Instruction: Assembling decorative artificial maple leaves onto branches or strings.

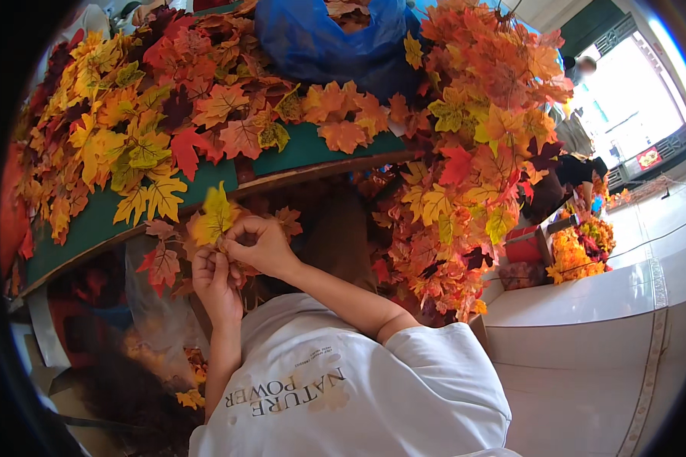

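Just in front of the table edge, my two hands meet at a yellow-green artificial maple leaf [215, 216]. My right hand [263, 245] pinches it near its base with thumb and forefinger. Below and to the left of it, my left hand [218, 283] is closed with curled fingers close to the leaf's stem; what they grip is hidden. Orange-red artificial leaves [162, 263] hang beside my left hand, and a few more show behind my right hand. Whether these join the yellow leaf cannot be seen.
Autumn leaf garlands [129, 114] heap over the green table [68, 242]. A blue plastic bag [320, 46] stands at the back. A thick bunch of garlands [450, 221] hangs on the right. Farther right, a person [575, 129] is near more leaves [575, 255] and a red container [522, 245].
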The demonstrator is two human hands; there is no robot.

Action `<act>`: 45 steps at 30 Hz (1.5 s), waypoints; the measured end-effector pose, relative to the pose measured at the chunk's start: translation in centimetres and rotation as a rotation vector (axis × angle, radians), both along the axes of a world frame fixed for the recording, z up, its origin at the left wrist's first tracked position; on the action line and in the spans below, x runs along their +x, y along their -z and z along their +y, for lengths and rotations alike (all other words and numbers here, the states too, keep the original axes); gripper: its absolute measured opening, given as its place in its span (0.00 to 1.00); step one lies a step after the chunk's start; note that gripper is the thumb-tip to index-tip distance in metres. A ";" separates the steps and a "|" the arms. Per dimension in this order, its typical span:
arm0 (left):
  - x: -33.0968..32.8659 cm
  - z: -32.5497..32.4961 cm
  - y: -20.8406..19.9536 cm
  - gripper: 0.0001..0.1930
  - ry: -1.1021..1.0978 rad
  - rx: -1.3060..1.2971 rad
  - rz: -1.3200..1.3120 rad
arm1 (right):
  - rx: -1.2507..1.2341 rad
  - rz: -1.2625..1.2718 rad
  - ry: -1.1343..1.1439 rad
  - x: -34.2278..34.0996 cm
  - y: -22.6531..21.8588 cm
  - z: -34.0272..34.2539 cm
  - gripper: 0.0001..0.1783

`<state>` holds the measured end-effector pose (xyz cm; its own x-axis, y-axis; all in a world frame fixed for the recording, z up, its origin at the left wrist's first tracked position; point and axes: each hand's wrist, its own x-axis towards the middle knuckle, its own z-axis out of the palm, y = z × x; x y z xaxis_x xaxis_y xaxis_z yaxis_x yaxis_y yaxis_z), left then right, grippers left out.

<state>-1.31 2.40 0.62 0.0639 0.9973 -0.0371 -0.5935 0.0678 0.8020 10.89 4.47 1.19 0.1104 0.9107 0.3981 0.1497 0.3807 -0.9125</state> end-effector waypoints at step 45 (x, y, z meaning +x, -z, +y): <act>1.3 -1.6 -0.4 0.09 0.073 -0.019 0.069 | -0.604 1.022 -0.311 0.6 0.7 -4.0 0.02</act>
<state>0.00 0.76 1.03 0.1333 0.9891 -0.0625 -0.5299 0.1244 0.8389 11.48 0.45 0.52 -0.1310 0.9621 -0.2392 -0.7596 -0.2524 -0.5994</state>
